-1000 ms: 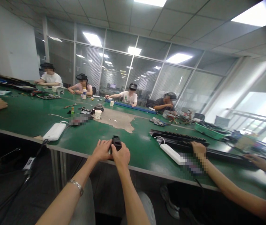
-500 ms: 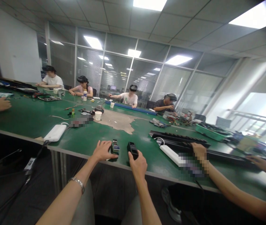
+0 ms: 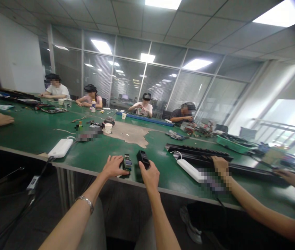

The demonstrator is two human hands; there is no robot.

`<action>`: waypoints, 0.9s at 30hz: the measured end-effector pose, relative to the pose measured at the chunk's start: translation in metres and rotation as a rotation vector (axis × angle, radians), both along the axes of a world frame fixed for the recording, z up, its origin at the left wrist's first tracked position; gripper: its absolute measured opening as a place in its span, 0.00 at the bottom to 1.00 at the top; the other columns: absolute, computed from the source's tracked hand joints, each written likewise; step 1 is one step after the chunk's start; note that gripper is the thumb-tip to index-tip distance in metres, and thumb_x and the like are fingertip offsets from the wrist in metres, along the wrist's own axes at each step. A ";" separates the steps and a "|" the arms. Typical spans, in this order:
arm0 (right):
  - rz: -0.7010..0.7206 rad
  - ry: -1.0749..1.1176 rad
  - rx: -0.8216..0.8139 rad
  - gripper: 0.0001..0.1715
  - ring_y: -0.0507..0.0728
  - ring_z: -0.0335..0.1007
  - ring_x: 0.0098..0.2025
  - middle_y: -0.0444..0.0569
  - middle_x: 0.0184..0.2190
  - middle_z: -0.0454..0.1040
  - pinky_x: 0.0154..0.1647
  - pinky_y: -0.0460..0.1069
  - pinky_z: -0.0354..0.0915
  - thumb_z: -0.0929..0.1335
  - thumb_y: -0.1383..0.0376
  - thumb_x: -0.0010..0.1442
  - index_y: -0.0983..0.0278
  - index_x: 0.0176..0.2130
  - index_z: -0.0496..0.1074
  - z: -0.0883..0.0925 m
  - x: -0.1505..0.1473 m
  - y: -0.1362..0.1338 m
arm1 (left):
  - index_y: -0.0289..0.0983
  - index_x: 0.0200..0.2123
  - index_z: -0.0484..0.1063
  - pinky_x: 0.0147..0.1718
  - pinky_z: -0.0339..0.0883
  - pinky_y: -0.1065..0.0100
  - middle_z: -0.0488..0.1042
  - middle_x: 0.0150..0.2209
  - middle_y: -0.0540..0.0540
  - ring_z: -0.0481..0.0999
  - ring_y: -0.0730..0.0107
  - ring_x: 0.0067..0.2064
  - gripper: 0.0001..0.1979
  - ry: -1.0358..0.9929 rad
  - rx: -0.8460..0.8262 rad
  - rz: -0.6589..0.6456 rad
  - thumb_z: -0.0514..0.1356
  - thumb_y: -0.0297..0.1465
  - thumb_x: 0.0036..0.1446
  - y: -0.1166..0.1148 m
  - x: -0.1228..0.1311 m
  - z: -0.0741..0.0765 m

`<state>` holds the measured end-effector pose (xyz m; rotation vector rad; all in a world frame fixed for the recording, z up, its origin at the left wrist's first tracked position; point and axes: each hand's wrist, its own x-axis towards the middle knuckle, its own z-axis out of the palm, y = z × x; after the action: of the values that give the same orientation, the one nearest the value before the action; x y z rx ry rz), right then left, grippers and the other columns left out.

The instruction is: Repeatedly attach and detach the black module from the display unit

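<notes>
Small opened module (image 3: pixel 127 163), board exposed, lying on green table (image 3: pixel 33 128) close to front edge. Could slide off edge if nudged, being steadied only by light fingertip touch. Could also suffer from bare fingers on open board.

Touches fingertips of left hand (image 3: pixel 112 166), spread flat just to its left. Black cover (image 3: pixel 142 158) just right of module, apart from it, pinched by lower end in right hand (image 3: pixel 150 175); could slip from so small a grip.

Farther right, well apart: white power strip (image 3: pixel 189 169), neighbour's hand (image 3: pixel 219 164).
</notes>
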<state>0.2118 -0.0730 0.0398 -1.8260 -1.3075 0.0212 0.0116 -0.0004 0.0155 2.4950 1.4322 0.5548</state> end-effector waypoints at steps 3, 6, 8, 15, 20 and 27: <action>0.066 0.010 0.022 0.27 0.59 0.74 0.41 0.54 0.37 0.78 0.42 0.48 0.63 0.65 0.48 0.57 0.63 0.47 0.73 0.015 -0.027 0.007 | 0.44 0.61 0.60 0.64 0.37 0.43 0.59 0.64 0.43 0.55 0.48 0.65 0.46 -0.007 0.004 0.011 0.59 0.61 0.43 0.001 -0.001 -0.002; 0.055 -0.023 -0.034 0.26 0.61 0.74 0.42 0.56 0.36 0.78 0.42 0.49 0.64 0.65 0.48 0.57 0.64 0.45 0.73 0.022 -0.050 0.012 | 0.43 0.61 0.60 0.64 0.38 0.43 0.59 0.64 0.42 0.54 0.49 0.65 0.44 -0.017 0.009 0.010 0.58 0.59 0.45 0.000 -0.003 -0.003; 0.041 -0.052 -0.081 0.27 0.62 0.74 0.42 0.57 0.36 0.77 0.42 0.50 0.64 0.65 0.48 0.56 0.65 0.45 0.73 0.025 -0.060 0.013 | 0.44 0.61 0.60 0.64 0.38 0.43 0.59 0.64 0.43 0.54 0.50 0.65 0.41 -0.024 0.010 0.014 0.58 0.57 0.47 -0.001 -0.003 -0.003; 0.042 -0.184 -0.241 0.26 0.63 0.74 0.42 0.58 0.36 0.77 0.40 0.51 0.64 0.65 0.47 0.55 0.65 0.41 0.73 0.030 -0.073 0.013 | 0.43 0.59 0.61 0.64 0.37 0.44 0.59 0.64 0.42 0.54 0.51 0.65 0.35 -0.024 0.015 0.027 0.58 0.51 0.50 -0.005 -0.005 -0.001; 0.046 -0.244 -0.284 0.26 0.62 0.74 0.43 0.57 0.36 0.77 0.41 0.52 0.64 0.66 0.47 0.55 0.64 0.43 0.71 0.022 -0.074 0.008 | 0.36 0.66 0.48 0.65 0.37 0.45 0.52 0.67 0.37 0.51 0.47 0.67 0.48 -0.006 0.003 0.056 0.59 0.50 0.46 -0.003 -0.004 -0.004; 0.038 -0.288 -0.255 0.28 0.65 0.73 0.43 0.58 0.37 0.76 0.39 0.53 0.64 0.66 0.47 0.55 0.65 0.46 0.69 0.005 -0.080 0.003 | 0.31 0.68 0.37 0.65 0.36 0.48 0.53 0.67 0.35 0.51 0.51 0.66 0.47 -0.017 0.012 0.063 0.54 0.40 0.49 -0.004 -0.003 -0.006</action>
<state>0.1321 -0.0702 0.0453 -2.0767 -1.5998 -0.0594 0.0090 -0.0047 0.0096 2.4560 1.5097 0.5966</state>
